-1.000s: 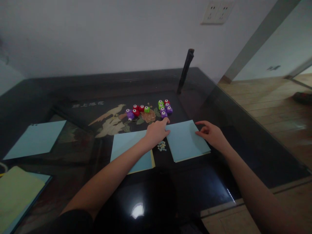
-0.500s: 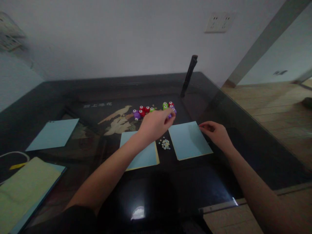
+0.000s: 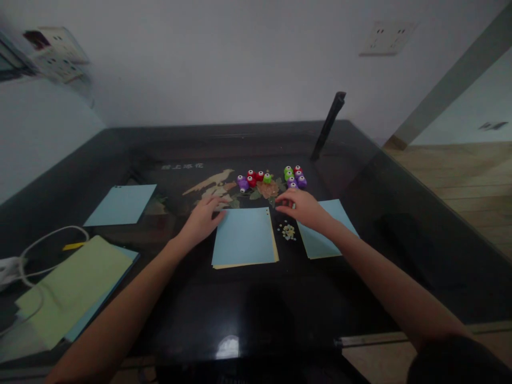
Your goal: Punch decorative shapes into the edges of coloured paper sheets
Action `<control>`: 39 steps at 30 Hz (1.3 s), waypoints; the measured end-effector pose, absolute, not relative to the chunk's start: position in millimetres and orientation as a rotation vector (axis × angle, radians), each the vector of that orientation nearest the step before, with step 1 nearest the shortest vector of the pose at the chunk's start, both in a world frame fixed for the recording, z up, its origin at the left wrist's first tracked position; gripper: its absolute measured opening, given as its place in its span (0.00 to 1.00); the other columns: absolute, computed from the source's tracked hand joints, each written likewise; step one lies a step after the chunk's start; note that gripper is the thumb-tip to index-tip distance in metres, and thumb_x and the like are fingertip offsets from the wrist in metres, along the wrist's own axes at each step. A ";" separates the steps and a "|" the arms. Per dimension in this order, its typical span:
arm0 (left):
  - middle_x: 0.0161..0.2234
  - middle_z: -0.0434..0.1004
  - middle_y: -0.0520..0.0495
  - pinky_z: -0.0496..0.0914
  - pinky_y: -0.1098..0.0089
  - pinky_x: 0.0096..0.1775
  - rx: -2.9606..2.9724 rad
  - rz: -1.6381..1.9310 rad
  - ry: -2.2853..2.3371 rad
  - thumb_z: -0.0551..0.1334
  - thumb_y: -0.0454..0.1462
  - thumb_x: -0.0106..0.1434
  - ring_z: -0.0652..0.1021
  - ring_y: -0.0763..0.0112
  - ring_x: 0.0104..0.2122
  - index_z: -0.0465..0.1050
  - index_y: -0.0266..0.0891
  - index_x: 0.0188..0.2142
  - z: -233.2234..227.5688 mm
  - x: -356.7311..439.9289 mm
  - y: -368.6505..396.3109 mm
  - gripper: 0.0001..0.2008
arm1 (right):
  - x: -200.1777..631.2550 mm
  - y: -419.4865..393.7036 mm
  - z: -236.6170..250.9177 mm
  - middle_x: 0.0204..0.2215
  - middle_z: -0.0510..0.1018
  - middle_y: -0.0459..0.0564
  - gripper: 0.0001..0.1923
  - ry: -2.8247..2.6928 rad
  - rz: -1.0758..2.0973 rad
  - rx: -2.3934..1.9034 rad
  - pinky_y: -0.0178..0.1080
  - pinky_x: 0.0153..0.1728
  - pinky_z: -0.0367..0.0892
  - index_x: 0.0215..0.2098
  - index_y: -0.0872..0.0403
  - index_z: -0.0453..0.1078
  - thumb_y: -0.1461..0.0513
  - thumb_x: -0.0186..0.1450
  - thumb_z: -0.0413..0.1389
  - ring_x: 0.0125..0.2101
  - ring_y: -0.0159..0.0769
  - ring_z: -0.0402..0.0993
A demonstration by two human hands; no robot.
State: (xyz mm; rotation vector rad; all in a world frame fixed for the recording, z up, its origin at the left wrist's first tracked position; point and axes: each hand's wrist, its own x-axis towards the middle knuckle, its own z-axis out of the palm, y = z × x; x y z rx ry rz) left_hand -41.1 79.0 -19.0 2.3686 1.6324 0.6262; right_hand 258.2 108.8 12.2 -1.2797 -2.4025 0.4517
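Note:
My left hand (image 3: 202, 220) rests with spread fingers on the table at the upper left corner of a light blue paper stack (image 3: 244, 236) that has a yellow sheet underneath. My right hand (image 3: 304, 207) hovers palm down over the upper left corner of a second blue paper stack (image 3: 330, 238), fingers loosely curled; whether it holds anything is unclear. A small heap of punched paper bits (image 3: 287, 231) lies between the two stacks. Beyond them sit two clusters of small craft punches, red, purple and green (image 3: 253, 180) and green, purple and red (image 3: 295, 176).
The black glass table (image 3: 256, 314) reaches a white wall. A single blue sheet (image 3: 121, 204) lies at the left, green and blue papers (image 3: 76, 285) at the near left, a white cable (image 3: 48, 242) beside them. A dark stick (image 3: 328, 125) leans at the back right. Wooden floor lies to the right.
My left hand pulled back from the punches to the left edge of the middle stack. My right hand crossed leftwards from the right stack's far edge toward the punches. The view shifted left.

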 end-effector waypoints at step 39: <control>0.29 0.75 0.50 0.69 0.71 0.29 1.382 1.097 1.349 0.66 0.44 0.54 0.75 0.70 0.27 0.70 0.37 0.36 5.0 -24.3 67.6 0.14 | 235.4 100.7 8.9 0.27 0.77 0.49 0.14 -1.646 1.603 -1.107 0.38 0.28 0.66 0.37 0.55 0.67 0.60 0.54 0.61 0.26 0.34 0.72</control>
